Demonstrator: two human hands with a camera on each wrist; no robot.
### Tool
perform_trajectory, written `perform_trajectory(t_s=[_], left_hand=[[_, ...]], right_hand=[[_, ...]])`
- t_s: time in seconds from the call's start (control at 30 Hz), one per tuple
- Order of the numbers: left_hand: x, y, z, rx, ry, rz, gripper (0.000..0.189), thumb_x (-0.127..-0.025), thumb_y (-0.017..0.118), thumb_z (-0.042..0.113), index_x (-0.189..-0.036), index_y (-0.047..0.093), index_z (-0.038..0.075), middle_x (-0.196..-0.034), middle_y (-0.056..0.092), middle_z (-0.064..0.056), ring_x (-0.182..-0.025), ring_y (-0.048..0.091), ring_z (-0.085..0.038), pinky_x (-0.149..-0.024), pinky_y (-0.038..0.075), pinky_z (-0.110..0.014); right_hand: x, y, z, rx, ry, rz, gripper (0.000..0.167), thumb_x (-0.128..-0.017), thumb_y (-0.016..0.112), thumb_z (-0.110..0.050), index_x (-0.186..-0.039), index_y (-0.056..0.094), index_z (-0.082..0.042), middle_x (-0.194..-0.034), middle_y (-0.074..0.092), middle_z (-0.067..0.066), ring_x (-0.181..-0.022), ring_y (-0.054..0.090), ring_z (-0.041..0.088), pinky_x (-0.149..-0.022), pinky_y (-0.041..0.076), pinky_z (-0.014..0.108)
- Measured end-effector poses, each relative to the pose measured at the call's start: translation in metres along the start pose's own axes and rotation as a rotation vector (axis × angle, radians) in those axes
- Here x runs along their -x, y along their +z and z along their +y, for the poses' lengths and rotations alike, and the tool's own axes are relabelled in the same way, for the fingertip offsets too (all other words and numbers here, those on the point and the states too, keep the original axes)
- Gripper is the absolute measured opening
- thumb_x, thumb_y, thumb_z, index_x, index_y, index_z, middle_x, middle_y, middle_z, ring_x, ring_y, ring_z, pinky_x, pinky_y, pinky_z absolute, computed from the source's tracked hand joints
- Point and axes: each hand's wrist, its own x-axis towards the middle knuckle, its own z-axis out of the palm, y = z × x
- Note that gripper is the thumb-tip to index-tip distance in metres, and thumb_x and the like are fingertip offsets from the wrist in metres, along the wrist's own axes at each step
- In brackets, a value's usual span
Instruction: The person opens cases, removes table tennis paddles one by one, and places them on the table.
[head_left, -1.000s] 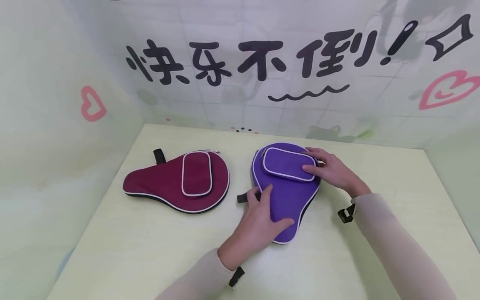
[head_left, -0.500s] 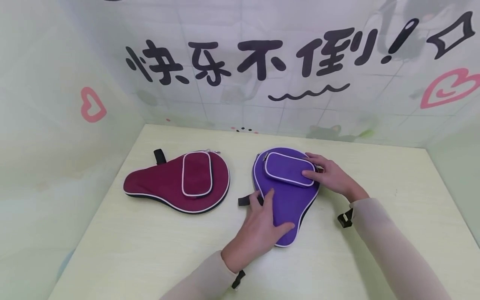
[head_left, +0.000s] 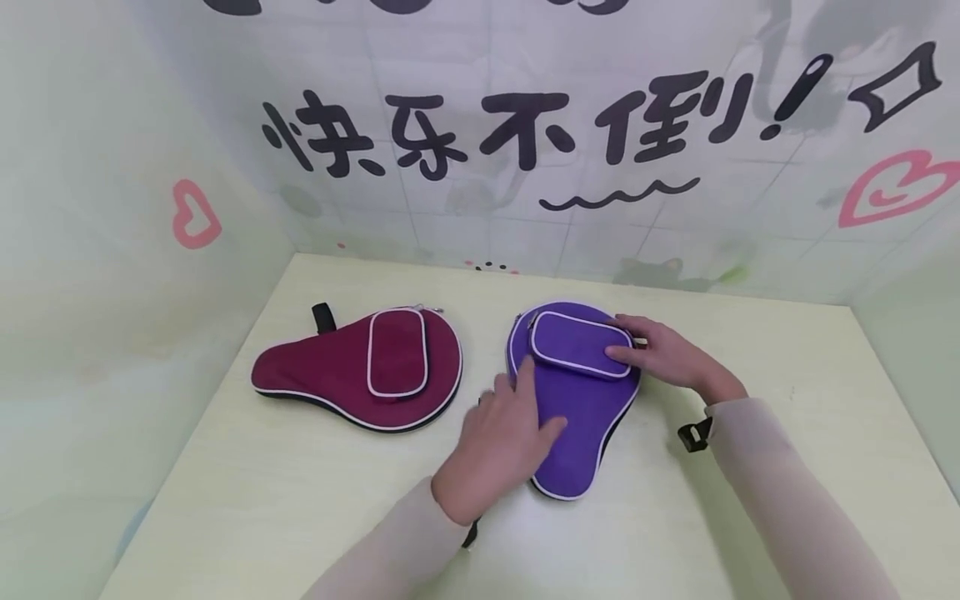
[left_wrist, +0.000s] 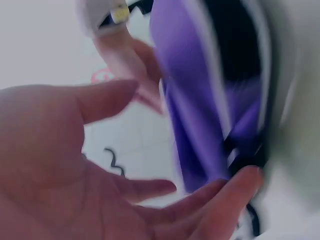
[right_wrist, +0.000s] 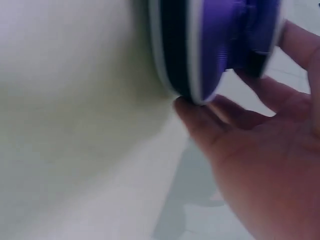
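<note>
A purple table tennis bat case (head_left: 573, 408) with white piping lies on the table, its narrow end toward me. My right hand (head_left: 663, 354) holds its right edge by the zipped pocket (head_left: 577, 342). The thumb is on the pocket's corner. In the right wrist view the fingers (right_wrist: 200, 120) curl about the case's rim. Over the left edge is my left hand (head_left: 495, 442), its fingers extended and thumb spread apart. The left wrist view shows its fingertips (left_wrist: 245, 177) right at the case's zipped side. This hand hides the case's black strap from the head camera.
A dark red bat case (head_left: 337, 367) lies at the left, narrow end pointing left, with a pocket and a black strap (head_left: 323, 317). Behind the pale table (head_left: 300, 517) rises a printed backdrop (head_left: 465, 225) with large black characters. Side walls flank the table.
The purple case has shifted slightly toward me, then turned a little. My left hand has loosened from its narrow part and moved left. My right hand keeps its hold.
</note>
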Motion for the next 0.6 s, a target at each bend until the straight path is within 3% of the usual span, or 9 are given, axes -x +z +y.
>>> perform_trajectory(t_s=[0.1, 0.2, 0.27, 0.37, 0.47, 0.6], left_hand=[[-0.018, -0.005, 0.003, -0.112, 0.087, 0.152, 0.074, -0.097, 0.063, 0.05, -0.154, 0.041, 0.007, -0.134, 0.055, -0.019, -0.114, 0.059, -0.033, -0.087, 0.055, -0.046], [-0.037, 0.0, 0.004, -0.199, 0.222, 0.219, 0.069, -0.097, 0.061, 0.053, -0.15, 0.047, 0.011, -0.14, 0.052, -0.013, -0.127, 0.051, -0.031, -0.098, 0.051, -0.044], [-0.047, 0.007, 0.002, -0.244, 0.296, 0.197, 0.072, -0.096, 0.06, 0.058, -0.152, 0.046, 0.015, -0.151, 0.046, -0.011, -0.142, 0.041, -0.033, -0.111, 0.044, -0.048], [-0.054, 0.019, 0.0, -0.292, 0.353, 0.134, 0.08, -0.093, 0.059, 0.066, -0.156, 0.042, 0.02, -0.164, 0.034, -0.01, -0.156, 0.024, -0.037, -0.123, 0.032, -0.054], [-0.054, 0.027, -0.002, -0.308, 0.38, 0.095, 0.088, -0.089, 0.059, 0.072, -0.159, 0.037, 0.024, -0.171, 0.022, -0.008, -0.16, 0.011, -0.038, -0.127, 0.024, -0.057], [-0.053, 0.031, -0.001, -0.316, 0.383, 0.089, 0.092, -0.087, 0.058, 0.077, -0.161, 0.033, 0.028, -0.173, 0.014, -0.006, -0.161, 0.003, -0.037, -0.129, 0.019, -0.056]], right_hand=[[-0.003, -0.004, -0.008, 0.042, -0.007, -0.016, 0.063, -0.104, 0.057, -0.04, -0.154, 0.043, -0.003, -0.159, 0.041, 0.025, -0.147, 0.04, 0.046, -0.117, 0.037, 0.061], [-0.009, -0.008, -0.019, 0.09, 0.013, -0.026, 0.062, -0.106, 0.051, -0.044, -0.153, 0.045, -0.004, -0.157, 0.044, 0.024, -0.147, 0.04, 0.046, -0.118, 0.036, 0.061], [-0.014, -0.011, -0.028, 0.133, 0.028, -0.037, 0.062, -0.106, 0.048, -0.046, -0.153, 0.045, -0.005, -0.157, 0.045, 0.023, -0.147, 0.039, 0.046, -0.118, 0.035, 0.062], [-0.025, -0.02, -0.043, 0.211, 0.034, -0.066, 0.063, -0.108, 0.044, -0.046, -0.153, 0.044, -0.003, -0.156, 0.046, 0.024, -0.146, 0.041, 0.046, -0.118, 0.035, 0.062], [-0.037, -0.031, -0.059, 0.295, 0.028, -0.111, 0.062, -0.108, 0.043, -0.043, -0.152, 0.044, 0.001, -0.153, 0.049, 0.026, -0.143, 0.045, 0.046, -0.117, 0.036, 0.061], [-0.055, -0.041, -0.079, 0.37, 0.034, -0.166, 0.061, -0.109, 0.041, -0.041, -0.148, 0.048, 0.005, -0.15, 0.051, 0.028, -0.142, 0.045, 0.047, -0.118, 0.036, 0.06]])
